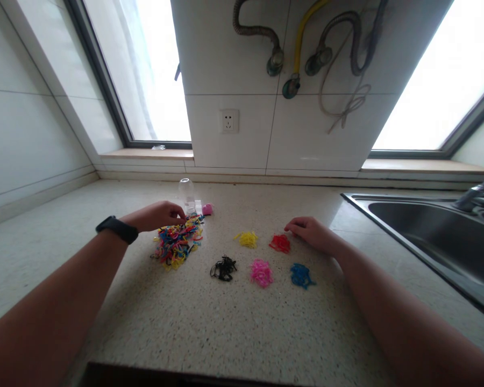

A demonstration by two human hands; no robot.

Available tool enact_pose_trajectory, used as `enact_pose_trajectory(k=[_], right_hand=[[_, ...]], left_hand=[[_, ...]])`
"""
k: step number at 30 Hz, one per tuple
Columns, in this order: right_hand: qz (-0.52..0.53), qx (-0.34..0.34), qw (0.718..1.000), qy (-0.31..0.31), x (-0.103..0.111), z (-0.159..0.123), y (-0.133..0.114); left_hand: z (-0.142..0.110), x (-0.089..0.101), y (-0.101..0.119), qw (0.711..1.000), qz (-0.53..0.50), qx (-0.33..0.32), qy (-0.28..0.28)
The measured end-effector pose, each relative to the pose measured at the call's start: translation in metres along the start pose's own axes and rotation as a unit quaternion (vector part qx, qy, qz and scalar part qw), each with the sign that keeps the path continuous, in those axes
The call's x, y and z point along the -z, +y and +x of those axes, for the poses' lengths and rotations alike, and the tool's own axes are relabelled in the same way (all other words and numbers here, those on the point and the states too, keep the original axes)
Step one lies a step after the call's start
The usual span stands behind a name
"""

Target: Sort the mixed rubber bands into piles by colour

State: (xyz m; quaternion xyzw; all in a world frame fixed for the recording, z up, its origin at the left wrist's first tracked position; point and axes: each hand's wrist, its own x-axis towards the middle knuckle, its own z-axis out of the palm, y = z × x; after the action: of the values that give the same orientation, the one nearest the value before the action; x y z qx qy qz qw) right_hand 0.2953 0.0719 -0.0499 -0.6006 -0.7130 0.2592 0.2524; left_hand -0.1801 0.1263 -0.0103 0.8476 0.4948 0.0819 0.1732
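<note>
The curled left hand (173, 213) is at the many-coloured band pile (177, 242), the half-bent right hand (310, 231) beside thin red bands (280, 244). I can't tell what's held.

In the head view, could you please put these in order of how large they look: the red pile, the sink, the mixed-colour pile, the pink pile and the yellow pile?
1. sink, partly out of frame
2. mixed-colour pile
3. pink pile
4. red pile and yellow pile: too alike to rank
</note>
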Motion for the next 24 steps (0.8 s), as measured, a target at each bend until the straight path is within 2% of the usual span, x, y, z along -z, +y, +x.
enact_pose_trajectory(k=[5, 10, 18, 24], right_hand=[[0.005, 0.008, 1.0, -0.003, 0.0, 0.002, 0.002], [0.005, 0.005, 1.0, -0.008, 0.0, 0.002, 0.005], [0.003, 0.005, 1.0, -0.008, 0.0, 0.002, 0.006], [0.0, 0.008, 1.0, -0.011, -0.001, 0.003, 0.006]], left_hand=[[-0.002, 0.009, 0.011, 1.0, -0.015, -0.01, 0.011], [-0.006, 0.015, 0.036, 0.998, -0.049, -0.033, 0.027], [-0.016, 0.02, 0.095, 0.982, -0.158, -0.098, 0.038], [-0.034, 0.027, 0.144, 0.952, -0.247, -0.159, 0.081]])
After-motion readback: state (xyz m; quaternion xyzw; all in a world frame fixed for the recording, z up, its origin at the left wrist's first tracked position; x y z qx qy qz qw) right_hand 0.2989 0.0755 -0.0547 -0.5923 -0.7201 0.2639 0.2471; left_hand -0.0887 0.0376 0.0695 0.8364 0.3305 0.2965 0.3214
